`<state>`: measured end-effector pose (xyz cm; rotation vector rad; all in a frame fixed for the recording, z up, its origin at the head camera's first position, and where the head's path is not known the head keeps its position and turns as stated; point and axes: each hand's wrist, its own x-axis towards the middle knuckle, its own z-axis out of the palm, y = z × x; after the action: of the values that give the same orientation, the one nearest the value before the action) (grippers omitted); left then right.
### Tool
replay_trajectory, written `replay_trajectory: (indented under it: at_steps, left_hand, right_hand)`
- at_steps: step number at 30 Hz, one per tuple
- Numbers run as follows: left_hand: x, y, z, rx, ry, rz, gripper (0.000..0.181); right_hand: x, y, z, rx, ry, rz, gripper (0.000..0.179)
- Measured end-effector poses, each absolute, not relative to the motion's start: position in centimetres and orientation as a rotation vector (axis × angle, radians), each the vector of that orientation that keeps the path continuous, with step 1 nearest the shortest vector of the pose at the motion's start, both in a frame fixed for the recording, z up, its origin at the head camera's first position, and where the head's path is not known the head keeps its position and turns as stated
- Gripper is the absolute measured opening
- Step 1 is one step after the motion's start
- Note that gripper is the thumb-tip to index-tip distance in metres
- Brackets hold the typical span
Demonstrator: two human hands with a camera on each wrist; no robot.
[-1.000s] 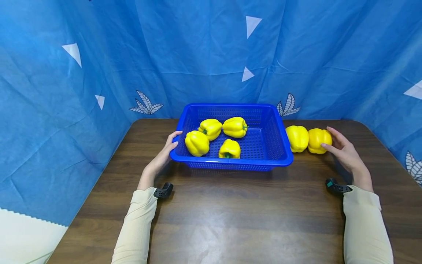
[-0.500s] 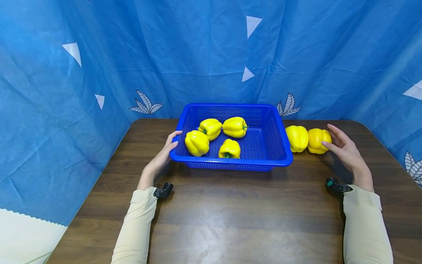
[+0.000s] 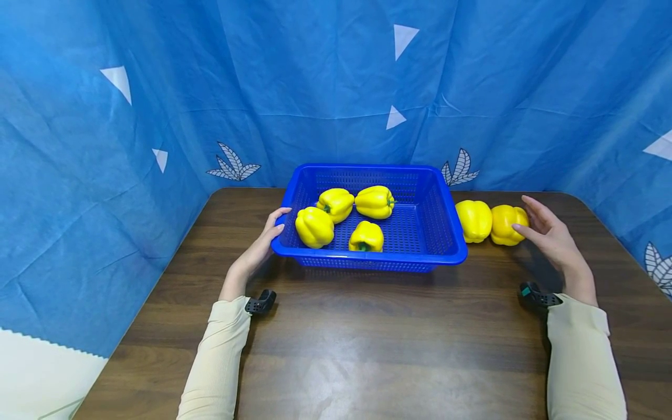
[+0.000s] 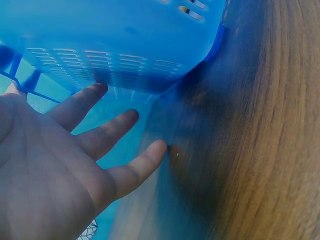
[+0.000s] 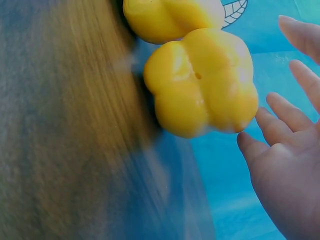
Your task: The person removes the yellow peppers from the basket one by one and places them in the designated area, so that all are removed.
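Observation:
A blue plastic basket (image 3: 378,259) with perforated walls stands on the table, several yellow bell peppers (image 3: 314,227) lying in it. My left hand (image 3: 257,245) holds its left rim, thumb and forefinger over the edge. In the left wrist view the other fingers (image 4: 135,167) spread out straight beneath the rim, beside the wall. Two more yellow bell peppers sit side by side at the basket's right, the nearer-left one (image 3: 474,221) beside the rim. My right hand (image 3: 553,239) is at the outer pepper (image 5: 202,82), its thumb tip overlapping it in the head view, its fingers extended.
The dark wooden table (image 3: 394,344) has rounded far corners. Behind it and to the left hangs a blue cloth (image 3: 325,76) with white triangles and leaf prints. Black wrist devices (image 3: 261,302) sit at both cuffs.
My right hand's fingers have spread and moved slightly back from the outer pepper. The left hand, the basket and the peppers stay where they were.

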<state>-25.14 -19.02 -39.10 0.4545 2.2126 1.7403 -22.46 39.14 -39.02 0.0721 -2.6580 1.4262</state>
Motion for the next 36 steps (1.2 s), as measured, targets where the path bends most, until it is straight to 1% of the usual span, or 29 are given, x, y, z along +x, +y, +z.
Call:
replay_trajectory:
  at_steps: [14,20,23,27,30,32,36]
  left_hand:
    - [-25.1,-19.1,-39.1,0.450,2.227,1.728,0.049]
    - [-25.1,-19.0,-39.1,0.443,2.219,1.730,0.049]
    - [-25.1,-19.0,-39.1,0.445,2.217,1.729,0.048]
    - [-25.1,-19.0,-39.0,0.450,2.221,1.722,0.048]
    - [-25.1,-19.0,-39.0,0.451,2.225,1.717,0.048]
    - [-25.1,-19.0,-39.0,0.451,2.228,1.711,0.048]
    - [-25.1,-19.1,-39.1,0.452,2.228,1.712,0.048]
  right_hand:
    - [-22.4,38.1,-37.9,0.119,-2.645,1.291,0.067]
    - [-22.6,37.7,-37.6,0.180,-2.600,1.295,0.067]
    - [-23.6,38.7,-38.7,0.223,-2.567,1.338,0.066]
    - [-25.8,40.9,-41.2,0.277,-2.535,1.317,0.066]
    - [-26.6,41.6,-42.0,0.287,-2.539,1.277,0.067]
    - [-26.3,41.0,-41.4,0.303,-2.538,1.290,0.067]
    - [-24.5,38.1,-38.5,0.309,-2.540,1.334,0.065]
